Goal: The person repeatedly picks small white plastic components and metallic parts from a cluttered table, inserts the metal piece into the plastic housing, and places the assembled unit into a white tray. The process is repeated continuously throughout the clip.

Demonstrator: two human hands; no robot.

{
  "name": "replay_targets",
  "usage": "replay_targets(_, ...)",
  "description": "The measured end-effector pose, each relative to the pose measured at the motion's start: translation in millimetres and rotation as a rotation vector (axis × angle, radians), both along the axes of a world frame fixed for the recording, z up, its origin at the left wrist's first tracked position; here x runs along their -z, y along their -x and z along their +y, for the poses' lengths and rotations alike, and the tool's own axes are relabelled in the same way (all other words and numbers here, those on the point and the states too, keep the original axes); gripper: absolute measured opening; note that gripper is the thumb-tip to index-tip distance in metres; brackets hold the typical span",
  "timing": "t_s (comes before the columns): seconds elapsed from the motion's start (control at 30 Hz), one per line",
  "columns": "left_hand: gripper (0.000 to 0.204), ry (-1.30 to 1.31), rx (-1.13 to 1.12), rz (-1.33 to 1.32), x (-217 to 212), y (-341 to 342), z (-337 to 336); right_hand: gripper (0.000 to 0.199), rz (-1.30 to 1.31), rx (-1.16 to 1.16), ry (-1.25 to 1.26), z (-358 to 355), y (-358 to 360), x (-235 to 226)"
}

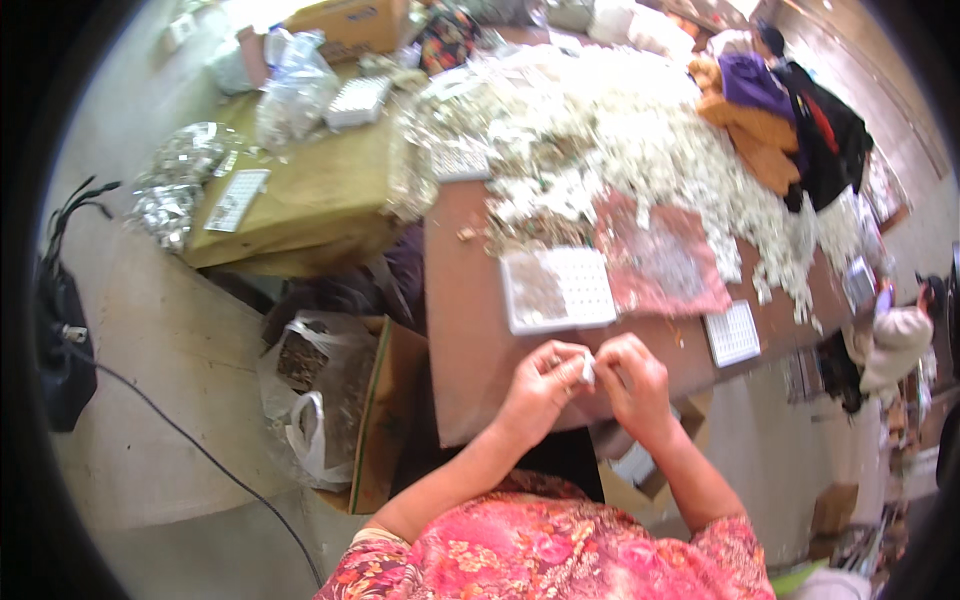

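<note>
1. Head view, hands: The left hand (548, 388) and right hand (634, 382) meet just off the near edge of the brown tabletop (465, 350). Between their fingertips is a small white piece (588, 371).
2. Head view, state of the fingers: The left thumb and forefinger are pinched together on the white piece. The right fingers are bent inward with their tips drawn together right beside it; whether they also grip it, I cannot tell.
3. Head view, near the hands: A white tray (562, 325) lies on the tabletop just beyond the hands, its right part showing rows of small dark marks and its left part looking brownish. A reddish sheet (618, 225) lies just beside it, with a spread of clear pieces (672, 268) on top. To the right, a smaller white tray (733, 335) lies near the tabletop's edge.
4. Head view, farther back: A large heap of white pieces (640, 150) covers the far tabletop, with brownish stalk-like material (535, 228) at its near left side. Orange, purple and black garments (755, 135) lie at its right.
5. Head view, left side: An olive-covered table (315, 205) carries a clear plastic bag (297, 92) and a cardboard box (350, 30). Below stands an open carton (375, 420) beside a translucent bag (320, 440).
6. Head view, right side: Another person (895, 340) is well apart from the hands.
</note>
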State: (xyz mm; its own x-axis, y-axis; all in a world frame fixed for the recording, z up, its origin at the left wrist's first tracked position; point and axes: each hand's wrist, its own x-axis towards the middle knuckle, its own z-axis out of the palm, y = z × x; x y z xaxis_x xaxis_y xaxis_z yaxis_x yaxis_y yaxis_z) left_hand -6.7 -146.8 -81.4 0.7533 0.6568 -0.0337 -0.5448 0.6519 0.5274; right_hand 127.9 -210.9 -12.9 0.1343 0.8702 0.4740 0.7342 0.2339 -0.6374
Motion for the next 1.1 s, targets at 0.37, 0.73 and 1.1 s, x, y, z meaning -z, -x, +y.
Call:
replay_targets(0.37, 0.016, 0.063, 0.029, -0.036, 4, -1, -3, 0.013, -0.194, 0.002, -0.019, -6, 6, -7)
replay_targets(0.73, 0.023, -1.664, -0.841, 0.542, -97, 26, 133, 0.011, 0.479, 0.324, 0.013, -61, -9, -13)
replay_targets(1.1, 0.028, -1.430, -0.485, 1.553, -46, -28, 280, 0.006, 0.287, 0.372, 0.055, -87, -16, -10)
